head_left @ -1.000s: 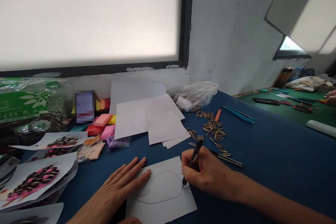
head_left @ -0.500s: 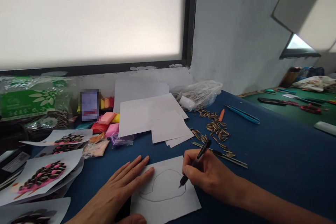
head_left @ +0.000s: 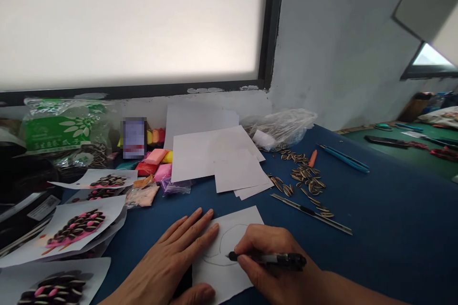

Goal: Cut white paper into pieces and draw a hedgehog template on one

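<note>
A small white sheet of paper (head_left: 232, 281) lies on the blue tabletop in front of me, bearing a thin drawn outline with a rounded top. My right hand (head_left: 274, 255) pinches a black pen (head_left: 272, 259), tilted low to the right, its tip at the paper inside the outline. Part of the drawing's right side is hidden behind this hand. Flat along the paper's left edge rests my left hand (head_left: 175, 257), fingers stretched out, holding nothing.
Behind the paper lie blank white sheets (head_left: 200, 152), packets of coloured clay (head_left: 157, 157) and loose striped sunflower seeds (head_left: 309, 178). A metal tool (head_left: 315, 214) and blue tweezers (head_left: 343, 158) lie right. Printed pictures (head_left: 82, 228) overlap at left, below a green-printed bag (head_left: 60, 131).
The pen tip has moved left from the outline's right side to inside the shape, and the pen now leans lower to the right. The view has shifted slightly; my left hand stays on the paper.
</note>
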Tool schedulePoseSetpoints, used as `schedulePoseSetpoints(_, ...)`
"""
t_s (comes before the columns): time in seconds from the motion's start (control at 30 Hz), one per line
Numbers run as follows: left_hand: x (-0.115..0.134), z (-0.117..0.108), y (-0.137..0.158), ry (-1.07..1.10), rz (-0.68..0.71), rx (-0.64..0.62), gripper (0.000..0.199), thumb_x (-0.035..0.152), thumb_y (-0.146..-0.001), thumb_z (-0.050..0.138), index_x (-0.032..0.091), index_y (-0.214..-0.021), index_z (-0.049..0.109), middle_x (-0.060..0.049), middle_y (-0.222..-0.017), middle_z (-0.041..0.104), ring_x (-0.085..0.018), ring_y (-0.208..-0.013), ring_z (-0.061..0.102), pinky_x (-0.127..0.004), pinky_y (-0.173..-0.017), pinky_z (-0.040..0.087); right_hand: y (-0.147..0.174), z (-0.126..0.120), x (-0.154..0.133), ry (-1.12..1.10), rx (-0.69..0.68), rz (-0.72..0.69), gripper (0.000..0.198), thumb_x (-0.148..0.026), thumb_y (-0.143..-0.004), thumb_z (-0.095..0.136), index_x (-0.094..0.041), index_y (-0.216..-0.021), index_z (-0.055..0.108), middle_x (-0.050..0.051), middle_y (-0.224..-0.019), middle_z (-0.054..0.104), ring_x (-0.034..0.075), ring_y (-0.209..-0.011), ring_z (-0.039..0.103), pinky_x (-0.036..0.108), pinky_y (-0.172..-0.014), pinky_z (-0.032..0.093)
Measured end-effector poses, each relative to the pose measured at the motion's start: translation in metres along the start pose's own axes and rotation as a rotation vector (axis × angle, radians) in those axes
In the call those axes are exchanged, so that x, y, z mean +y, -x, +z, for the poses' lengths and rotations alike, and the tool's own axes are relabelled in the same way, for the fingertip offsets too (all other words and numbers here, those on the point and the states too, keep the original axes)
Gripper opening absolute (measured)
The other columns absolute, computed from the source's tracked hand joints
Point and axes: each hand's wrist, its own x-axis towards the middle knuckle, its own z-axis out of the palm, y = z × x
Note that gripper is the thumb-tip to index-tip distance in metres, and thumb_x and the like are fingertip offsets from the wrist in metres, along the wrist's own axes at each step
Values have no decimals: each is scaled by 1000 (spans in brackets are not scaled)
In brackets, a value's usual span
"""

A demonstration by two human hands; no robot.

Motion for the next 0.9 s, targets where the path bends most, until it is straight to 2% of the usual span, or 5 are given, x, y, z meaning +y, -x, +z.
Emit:
schedulePoseSetpoints(0.2,2,-3,1,32,13,19,73,58,-96,58,43,-154,16,3,-158,22,-34,-142,30,-51,-114,31,-2,9,11,-35,49,-57,14,-17,-90,52,-17,-81,63,2,-74,63,14,-65,58,24,-63,47)
schedulePoseSetpoints(0.37,1,-1,1,37,21,30,74,58,-97,56,43,-155,14,3,-158,22,-33,-142,29,-51,-115,30,-4,10,16,-16,83,-46,14,-19,-91,54,-17,-84,65,3,-76,67,15,-66,60,24,-63,47)
schedulePoseSetpoints(0.6,2,-2,1,55,-10,-4,70,61,-96,55,40,-154,22,2,-157,23,-32,-143,29,-51,-115,29,-1,16,13,2,171,-80,14,-21,-92,54,-20,-92,68,5,-82,71,17,-71,66,26,-68,51)
schedulePoseSetpoints(0.73,2,-3,1,64,-22,-27,68,64,-95,53,37,-153,28,0,-157,24,-33,-143,29,-52,-114,28,-3,17,14,10,171,-70,17,-21,-93,53,-21,-93,69,4,-81,72,17,-70,66,26,-68,53)
schedulePoseSetpoints(0.9,2,-3,0,81,-15,-2,69,61,-96,55,41,-153,22,2,-157,24,-32,-143,29,-52,-114,29,-5,18,20,11,160,-67,15,-24,-93,54,-21,-91,69,5,-82,73,18,-72,67,26,-68,53)
